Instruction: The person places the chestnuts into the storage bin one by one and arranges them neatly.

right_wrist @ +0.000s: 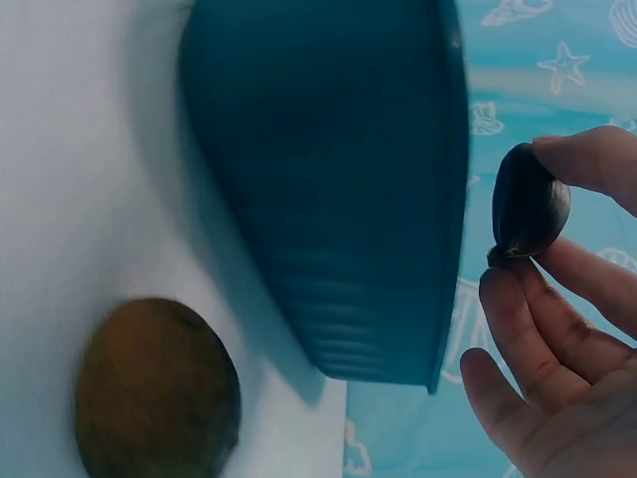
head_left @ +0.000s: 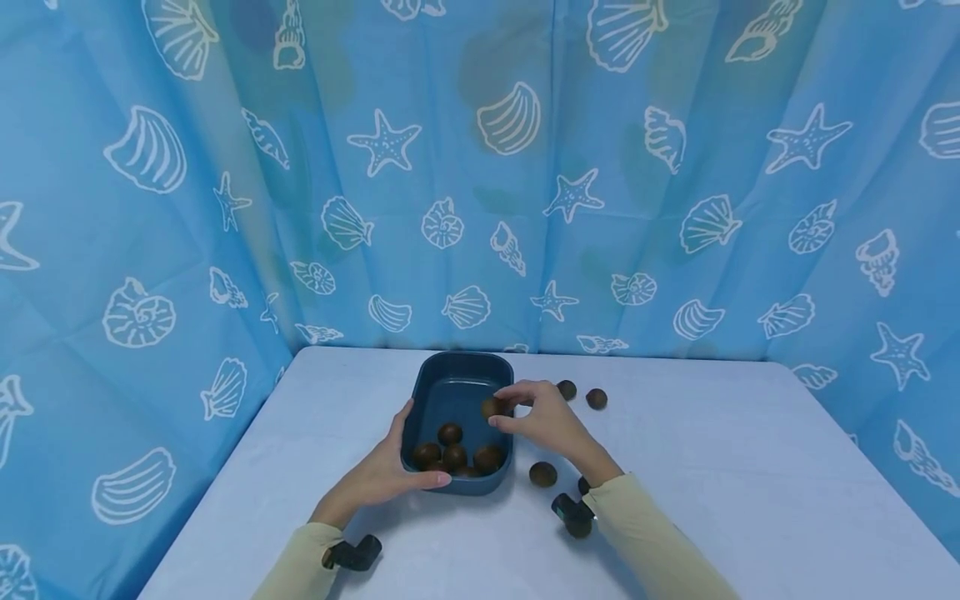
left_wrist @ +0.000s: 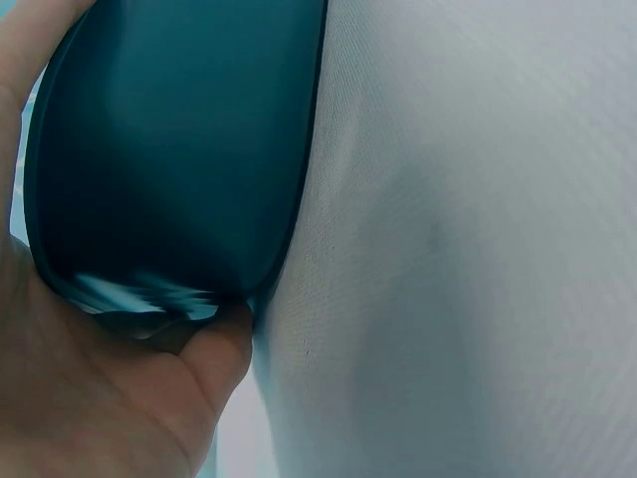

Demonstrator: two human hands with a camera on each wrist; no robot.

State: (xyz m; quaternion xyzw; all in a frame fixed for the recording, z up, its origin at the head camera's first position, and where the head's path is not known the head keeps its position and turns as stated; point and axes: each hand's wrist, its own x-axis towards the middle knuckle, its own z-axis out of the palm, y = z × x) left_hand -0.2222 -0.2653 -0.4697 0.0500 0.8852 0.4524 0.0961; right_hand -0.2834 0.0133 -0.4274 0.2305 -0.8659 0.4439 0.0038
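Observation:
A dark blue rectangular bin (head_left: 465,367) with rounded corners stands on the table. My left hand (head_left: 388,473) grips its near left corner, thumb along the near rim and fingers along the left side. Between the thumb and fingertips of my right hand (head_left: 543,419) is a dark brown round piece (right_wrist: 530,202), fruit-sized and slightly flattened, held over the bin's right side. Several similar brown pieces (head_left: 454,457) lie together in the bin's near end. In the left wrist view, the bin's outer wall (left_wrist: 189,129) fills the space beside my hand.
More brown pieces lie on the white-covered table (head_left: 750,467): one (head_left: 543,474) right of the bin, two farther back including this one (head_left: 597,398), and others partly behind my right wrist, such as this piece (head_left: 578,527). A blue shell-patterned curtain (head_left: 465,208) hangs behind the table.

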